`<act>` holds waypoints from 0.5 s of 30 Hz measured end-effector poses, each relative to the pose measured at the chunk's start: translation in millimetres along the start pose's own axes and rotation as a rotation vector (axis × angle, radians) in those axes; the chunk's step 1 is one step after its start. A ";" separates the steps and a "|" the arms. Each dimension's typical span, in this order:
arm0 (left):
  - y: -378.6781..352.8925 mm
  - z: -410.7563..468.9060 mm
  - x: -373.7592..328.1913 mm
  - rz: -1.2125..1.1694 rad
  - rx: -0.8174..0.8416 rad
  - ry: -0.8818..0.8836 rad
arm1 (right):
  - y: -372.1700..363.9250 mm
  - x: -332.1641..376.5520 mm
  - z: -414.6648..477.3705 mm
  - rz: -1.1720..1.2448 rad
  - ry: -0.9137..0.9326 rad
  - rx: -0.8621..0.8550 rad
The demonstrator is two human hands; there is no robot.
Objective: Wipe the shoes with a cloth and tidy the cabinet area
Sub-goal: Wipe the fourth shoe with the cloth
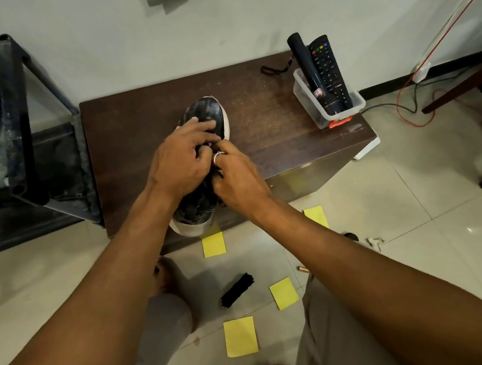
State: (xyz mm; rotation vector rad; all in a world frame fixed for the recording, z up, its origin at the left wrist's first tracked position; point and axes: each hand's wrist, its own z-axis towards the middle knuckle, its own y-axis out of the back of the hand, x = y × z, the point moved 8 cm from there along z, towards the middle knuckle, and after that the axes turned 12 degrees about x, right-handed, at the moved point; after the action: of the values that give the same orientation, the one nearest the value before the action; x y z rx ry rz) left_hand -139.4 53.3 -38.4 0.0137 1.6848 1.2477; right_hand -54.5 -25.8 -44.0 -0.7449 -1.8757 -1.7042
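A black mesh shoe (206, 111) with a white sole lies lengthwise on the dark brown cabinet top (272, 124), its heel hanging over the front edge. My left hand (183, 159) lies over the shoe's middle, fingers curled on the lace area. My right hand (237, 176), a ring on one finger, pinches the laces right beside it. The laces themselves are mostly hidden under both hands. No cloth is visible.
A clear tub (328, 103) with a torch and a remote stands at the cabinet's right end. A black brush (237, 290) and several yellow sticky notes (240, 336) lie on the tiled floor. A dark metal rack (22, 123) stands left; cables trail at right.
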 end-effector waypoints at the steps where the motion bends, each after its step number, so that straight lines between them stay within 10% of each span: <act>1: -1.6 0.0 1.2 0.030 -0.009 0.020 | -0.6 1.1 2.1 -0.025 0.007 0.007; 9: -3.7 0.4 10.0 -0.147 -0.097 0.118 | -4.4 -2.6 -27.2 -0.099 0.239 0.235; 15: -5.4 1.7 9.1 -0.136 -0.070 0.135 | 11.0 -5.4 1.7 -0.123 0.159 -0.086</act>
State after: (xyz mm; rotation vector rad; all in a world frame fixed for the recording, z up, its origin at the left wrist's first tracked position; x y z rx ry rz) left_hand -140.0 56.7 -48.5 -0.2282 1.7253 1.2264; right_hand -43.0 -23.6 -39.9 -0.5183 -1.7807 -1.8722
